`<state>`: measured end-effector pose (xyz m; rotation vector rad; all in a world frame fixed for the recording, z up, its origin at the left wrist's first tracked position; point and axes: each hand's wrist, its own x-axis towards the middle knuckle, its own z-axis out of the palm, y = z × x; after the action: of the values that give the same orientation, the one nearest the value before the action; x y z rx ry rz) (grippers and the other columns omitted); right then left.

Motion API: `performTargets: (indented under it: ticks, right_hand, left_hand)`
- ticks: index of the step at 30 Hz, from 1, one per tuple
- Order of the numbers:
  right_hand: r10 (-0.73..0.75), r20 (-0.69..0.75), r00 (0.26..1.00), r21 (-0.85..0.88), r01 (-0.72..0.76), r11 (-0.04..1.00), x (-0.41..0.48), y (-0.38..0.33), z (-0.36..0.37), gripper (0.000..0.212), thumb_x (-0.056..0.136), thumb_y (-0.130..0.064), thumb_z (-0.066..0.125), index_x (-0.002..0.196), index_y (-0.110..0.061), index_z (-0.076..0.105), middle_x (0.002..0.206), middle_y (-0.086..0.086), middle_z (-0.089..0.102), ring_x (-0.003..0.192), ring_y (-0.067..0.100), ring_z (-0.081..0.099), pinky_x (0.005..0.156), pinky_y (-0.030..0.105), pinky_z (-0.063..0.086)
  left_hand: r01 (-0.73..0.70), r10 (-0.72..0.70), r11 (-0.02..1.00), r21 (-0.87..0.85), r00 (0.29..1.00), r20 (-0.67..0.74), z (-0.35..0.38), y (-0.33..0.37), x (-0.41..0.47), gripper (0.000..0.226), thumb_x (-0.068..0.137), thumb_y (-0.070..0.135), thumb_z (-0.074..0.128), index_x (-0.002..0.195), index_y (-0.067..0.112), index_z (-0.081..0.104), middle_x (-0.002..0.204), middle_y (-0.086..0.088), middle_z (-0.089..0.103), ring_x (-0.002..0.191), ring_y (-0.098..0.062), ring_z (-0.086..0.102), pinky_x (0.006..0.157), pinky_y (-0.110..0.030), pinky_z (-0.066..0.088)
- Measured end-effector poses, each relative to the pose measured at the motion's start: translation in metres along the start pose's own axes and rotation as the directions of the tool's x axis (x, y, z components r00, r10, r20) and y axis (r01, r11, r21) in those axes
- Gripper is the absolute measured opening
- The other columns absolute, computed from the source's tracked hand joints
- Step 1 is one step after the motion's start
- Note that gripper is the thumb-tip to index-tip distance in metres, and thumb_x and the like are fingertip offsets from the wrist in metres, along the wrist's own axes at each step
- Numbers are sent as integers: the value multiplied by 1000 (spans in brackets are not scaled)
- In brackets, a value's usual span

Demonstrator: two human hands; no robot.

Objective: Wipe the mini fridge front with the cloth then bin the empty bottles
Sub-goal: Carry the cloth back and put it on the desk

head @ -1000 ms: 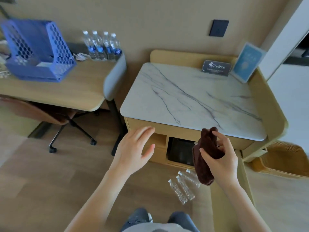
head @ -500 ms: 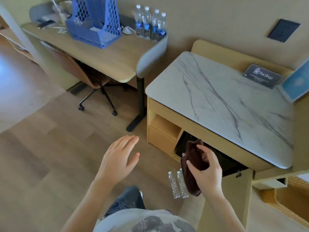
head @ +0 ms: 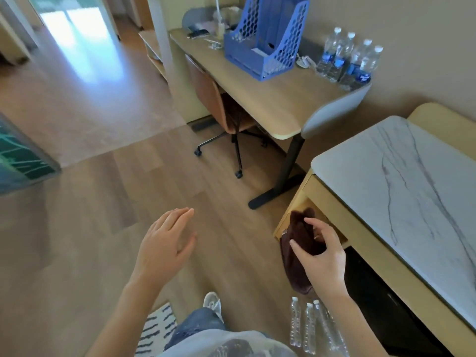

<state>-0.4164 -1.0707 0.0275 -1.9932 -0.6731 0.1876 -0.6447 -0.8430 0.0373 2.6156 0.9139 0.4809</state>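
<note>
My right hand [head: 322, 258] grips a bunched dark brown cloth [head: 298, 253] that hangs down in front of the cabinet's left corner. The black mini fridge front [head: 381, 302] sits recessed under the marble-topped cabinet [head: 401, 181], just right of that hand. Empty clear bottles [head: 309, 328] lie side by side on the wooden floor below my right forearm. My left hand [head: 167, 243] hovers over the floor, fingers spread, holding nothing.
A wooden desk [head: 265, 96] at the back carries a blue file rack [head: 262, 39] and several full water bottles [head: 347, 60]. A wheeled chair [head: 221, 114] is tucked under the desk. My knee and shoe [head: 211, 310] and a patterned mat [head: 157, 328] are below.
The view has swung left and away from the cabinet, showing more floor and desk. Both hands keep much the same pose, the right still holding the cloth.
</note>
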Motion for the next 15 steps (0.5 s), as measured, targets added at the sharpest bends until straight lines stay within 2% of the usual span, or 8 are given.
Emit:
performTargets:
  ticks: [4, 7, 10, 15]
  right_hand:
    - [-67, 70, 995, 23, 65, 998, 41, -26, 62, 55, 78, -16, 86, 121, -39, 60, 114, -22, 61, 106, 1, 58, 88, 21, 52]
    - [-147, 114, 982, 33, 145, 989, 70, -49, 104, 56, 76, -14, 87, 121, -36, 62, 113, -31, 59, 108, -6, 56, 91, 11, 46]
    - [-222, 160, 962, 63, 214, 975, 98, -72, 143, 55, 75, -11, 87, 120, -33, 64, 111, -26, 62, 107, -7, 56, 88, 1, 39]
    - [-278, 238, 931, 111, 258, 960, 146, -95, 196, 53, 76, -13, 86, 123, -25, 65, 111, -23, 62, 104, -8, 57, 87, 1, 40]
  left_hand:
    - [56, -55, 998, 18, 998, -39, -19, -45, 21, 52, 92, 40, 45, 130, 9, 62, 127, -2, 65, 119, -28, 60, 97, -43, 52]
    - [81, -77, 996, 47, 994, -73, -36, -78, 37, 51, 92, 39, 45, 130, 8, 63, 127, -3, 65, 119, -28, 60, 98, -42, 51]
    - [129, -123, 991, 46, 985, -125, -52, -105, 47, 49, 92, 38, 47, 127, 8, 64, 125, -3, 66, 117, -26, 60, 97, -40, 51]
    - [218, -212, 976, 16, 963, -165, -53, -133, 68, 47, 92, 37, 48, 125, 8, 65, 120, -1, 67, 112, -22, 61, 92, -35, 51]
